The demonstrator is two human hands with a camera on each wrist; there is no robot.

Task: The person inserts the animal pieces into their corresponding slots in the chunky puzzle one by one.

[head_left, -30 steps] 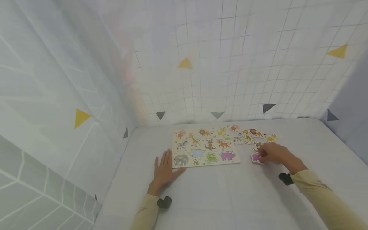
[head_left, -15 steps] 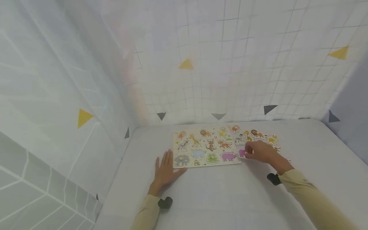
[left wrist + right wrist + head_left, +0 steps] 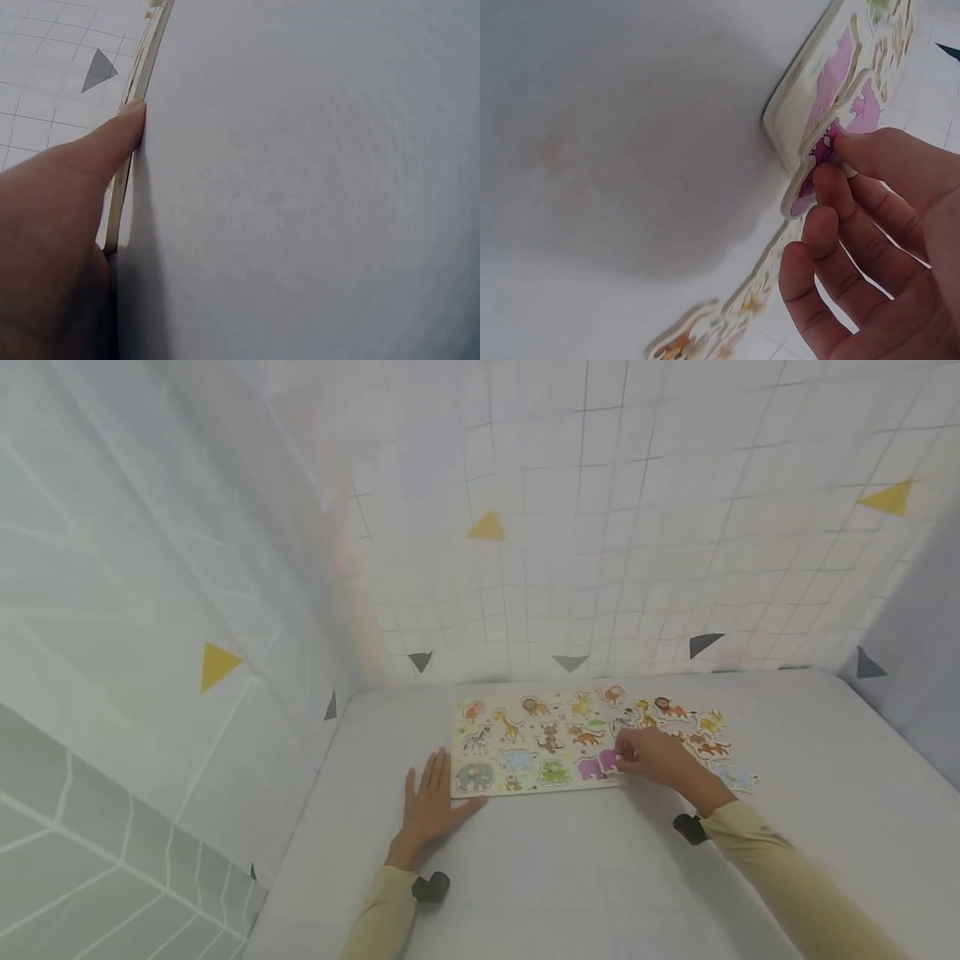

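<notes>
An animal puzzle board (image 3: 525, 787) lies on the white-covered table, its pictures including a grey elephant, a green frog and a purple hippo. My right hand (image 3: 660, 762) pinches a purple hippo puzzle piece (image 3: 866, 109) between thumb and fingers, tilted over the board's front right corner, partly covering the printed purple hippo (image 3: 832, 79). At the board's left side my left hand (image 3: 431, 814) lies flat with fingers straight. Its thumb (image 3: 120, 139) rests against the board's front edge, as the left wrist view shows.
Right of the board lie several loose animal pieces, among them a lion (image 3: 670, 707), a zebra (image 3: 623, 721), a tiger (image 3: 708, 746) and a blue one (image 3: 737, 777). A monkey piece (image 3: 613, 695) overlaps the board's back right corner. A patterned cloth wall (image 3: 570, 568) rises behind.
My right hand has carried the purple hippo piece left, from among the loose pieces to above the board's right end. My left hand has stayed at the board's left edge.
</notes>
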